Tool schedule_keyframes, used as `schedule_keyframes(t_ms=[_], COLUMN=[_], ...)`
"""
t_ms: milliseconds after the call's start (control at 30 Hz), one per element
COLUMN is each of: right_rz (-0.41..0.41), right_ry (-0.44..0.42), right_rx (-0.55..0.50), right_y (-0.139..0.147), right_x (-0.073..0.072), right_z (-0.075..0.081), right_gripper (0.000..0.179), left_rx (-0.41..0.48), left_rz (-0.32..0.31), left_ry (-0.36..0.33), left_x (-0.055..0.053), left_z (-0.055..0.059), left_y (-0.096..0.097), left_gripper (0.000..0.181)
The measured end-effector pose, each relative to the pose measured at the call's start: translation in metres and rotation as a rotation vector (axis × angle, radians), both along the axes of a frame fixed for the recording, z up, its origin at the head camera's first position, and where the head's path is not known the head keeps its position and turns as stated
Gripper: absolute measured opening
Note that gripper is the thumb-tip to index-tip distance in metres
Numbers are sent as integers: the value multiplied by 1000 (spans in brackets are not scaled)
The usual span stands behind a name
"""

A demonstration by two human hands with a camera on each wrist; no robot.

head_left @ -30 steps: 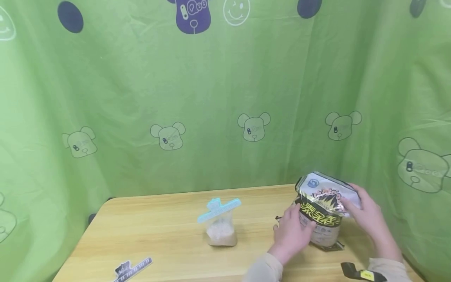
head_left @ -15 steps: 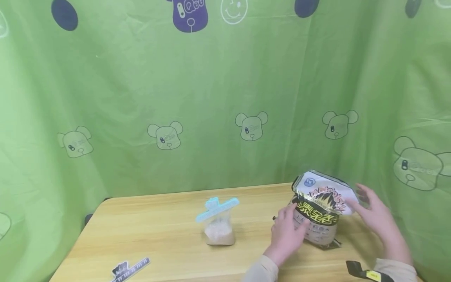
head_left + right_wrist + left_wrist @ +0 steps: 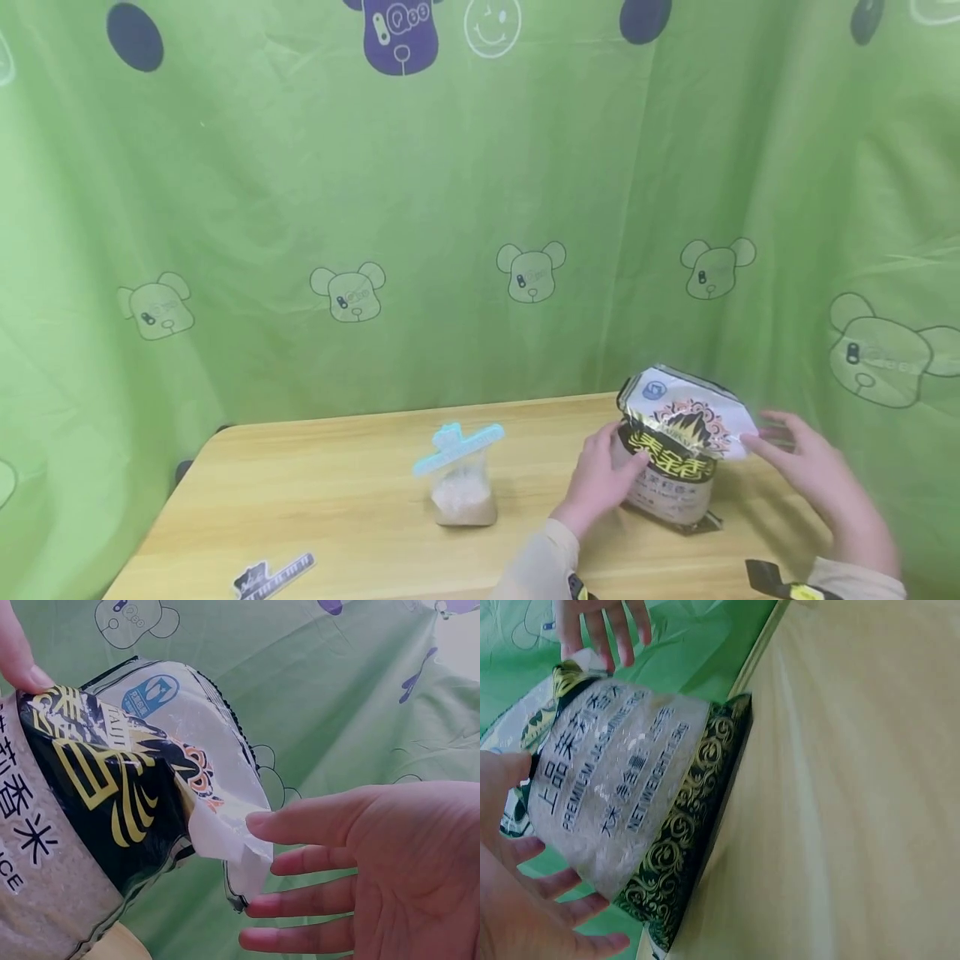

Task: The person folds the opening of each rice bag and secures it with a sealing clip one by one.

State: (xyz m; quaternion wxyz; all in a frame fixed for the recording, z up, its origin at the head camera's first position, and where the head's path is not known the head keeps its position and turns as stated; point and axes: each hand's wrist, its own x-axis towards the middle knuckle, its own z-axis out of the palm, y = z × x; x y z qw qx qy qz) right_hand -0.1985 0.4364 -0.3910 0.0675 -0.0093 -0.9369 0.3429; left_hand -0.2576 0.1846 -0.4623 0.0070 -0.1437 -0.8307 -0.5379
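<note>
A bag of jasmine rice (image 3: 671, 483) stands at the right of the table, with its white upper part (image 3: 686, 408) leaning to the right. My left hand (image 3: 600, 479) is at the bag's left side. In the left wrist view, that hand's thumb (image 3: 510, 769) touches the bag's front, and its other fingers are spread along the edge. At the upper right corner of the bag is my right hand (image 3: 813, 471). In the right wrist view, its fingers (image 3: 315, 896) are straight and apart, with the thumb tip right at the white flap (image 3: 232, 836).
A small clear bag (image 3: 463, 498) of pale grains, closed with a light blue clip (image 3: 459, 450), stands left of the rice bag. A clip with a piano-key pattern (image 3: 273, 577) lies at the table's front left. Green curtain (image 3: 420, 167) hangs behind the wooden table (image 3: 337, 483).
My right hand has let go of the bag's upper corner and moved slightly right, its fingers straightening. My left hand has shifted from the bag's front toward its left side.
</note>
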Motion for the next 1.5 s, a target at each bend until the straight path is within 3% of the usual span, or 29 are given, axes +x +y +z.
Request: schedule_keyframes(t_ms=[167, 400, 900, 1167, 1500], right_rz=[2, 4, 15, 42, 90], right_ry=[13, 34, 30, 35, 67], right_rx=[30, 52, -10, -47, -39], right_y=[-1, -2, -20, -29, -43], right_x=[-3, -10, -23, -24, -26], right_z=[-2, -5, -12, -13, -12], right_gripper=[77, 74, 75, 76, 71], left_rx=[52, 75, -8, -9, -38], left_rz=[-38, -35, -6, -24, -35], left_ry=[-52, -86, -67, -84, -56], left_x=[-10, -12, 3, 14, 21], left_z=[-2, -7, -5, -1, -5], left_y=[-1, 0, -7, -21, -40], left_gripper=[69, 67, 67, 67, 68])
